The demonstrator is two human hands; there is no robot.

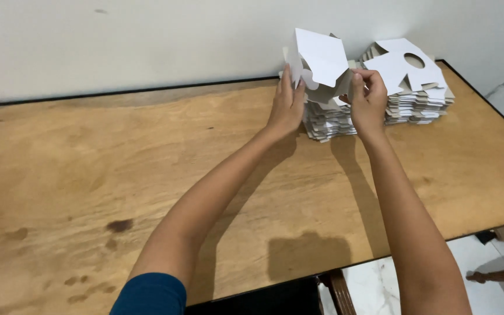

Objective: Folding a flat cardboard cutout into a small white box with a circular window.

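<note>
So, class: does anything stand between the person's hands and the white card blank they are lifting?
Nothing visible does. The left hand and the right hand both already grip the white card blank, above the stack.

The folded white cardboard cut-out (322,61) covers the left hand's (287,105) fingertips and the top of the nearer stack of flat grey-white card blanks (328,119). The right hand (368,99) hides that stack's right edge. The brown plywood bench (118,175) is cut off left and below. A wooden piece (500,275) at the floor is cropped, unidentifiable.
</note>
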